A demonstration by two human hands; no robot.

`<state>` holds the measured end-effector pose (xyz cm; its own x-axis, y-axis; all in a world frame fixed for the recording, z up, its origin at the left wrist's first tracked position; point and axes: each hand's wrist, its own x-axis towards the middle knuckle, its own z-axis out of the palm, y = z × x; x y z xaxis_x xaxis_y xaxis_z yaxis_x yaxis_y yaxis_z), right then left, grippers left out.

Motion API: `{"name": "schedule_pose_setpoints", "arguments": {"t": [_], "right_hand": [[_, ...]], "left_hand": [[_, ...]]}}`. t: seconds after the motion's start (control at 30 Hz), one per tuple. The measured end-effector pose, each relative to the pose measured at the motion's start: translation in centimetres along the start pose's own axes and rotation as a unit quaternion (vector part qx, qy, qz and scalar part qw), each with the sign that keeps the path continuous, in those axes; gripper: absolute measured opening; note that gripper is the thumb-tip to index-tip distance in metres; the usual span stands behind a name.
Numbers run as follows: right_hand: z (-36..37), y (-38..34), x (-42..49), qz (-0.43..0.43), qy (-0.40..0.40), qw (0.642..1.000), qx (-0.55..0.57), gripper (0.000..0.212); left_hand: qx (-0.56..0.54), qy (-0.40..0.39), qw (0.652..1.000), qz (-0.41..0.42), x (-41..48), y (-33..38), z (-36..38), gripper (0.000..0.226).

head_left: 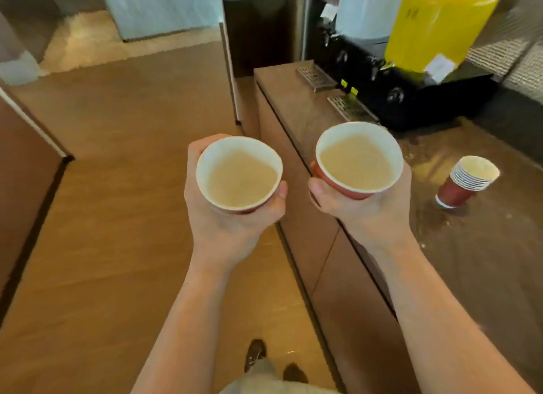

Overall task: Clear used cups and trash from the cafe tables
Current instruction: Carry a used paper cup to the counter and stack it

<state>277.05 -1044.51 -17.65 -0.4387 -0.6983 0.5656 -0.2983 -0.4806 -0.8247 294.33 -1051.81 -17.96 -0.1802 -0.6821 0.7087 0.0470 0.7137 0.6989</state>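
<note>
Wooden floor [117, 217] fills left and centre of frame. Brown table [484, 246] runs along the right side. Drink dispenser [440, 23], yellow tank on a black base, stands on the table at upper right.

Left hand [232, 226], centre frame: fingers wrapped round a red paper cup [232, 147], pale milky drink inside, held over the floor. Right hand [367, 217]: fingers wrapped round a second cup [352, 132], same drink, held over the table edge.

Stack of red cups [467, 179] stands on the table, right of frame.
</note>
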Motion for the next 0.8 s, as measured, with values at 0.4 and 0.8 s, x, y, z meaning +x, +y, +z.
{"name": "schedule_pose_setpoints", "arguments": {"t": [0.4,0.8], "right_hand": [[-7.1,2.5,3.8,0.002,0.272,0.948,-0.163,0.065],[-19.1,6.1,-0.4,0.043,0.430,0.858,-0.277,0.072]], "left_hand": [[-0.239,-0.221,0.945,-0.023,8.9,-8.4,16.1,0.066],[-0.303,-0.385,0.870,-0.061,4.6,-8.2,31.6,0.074]]}}
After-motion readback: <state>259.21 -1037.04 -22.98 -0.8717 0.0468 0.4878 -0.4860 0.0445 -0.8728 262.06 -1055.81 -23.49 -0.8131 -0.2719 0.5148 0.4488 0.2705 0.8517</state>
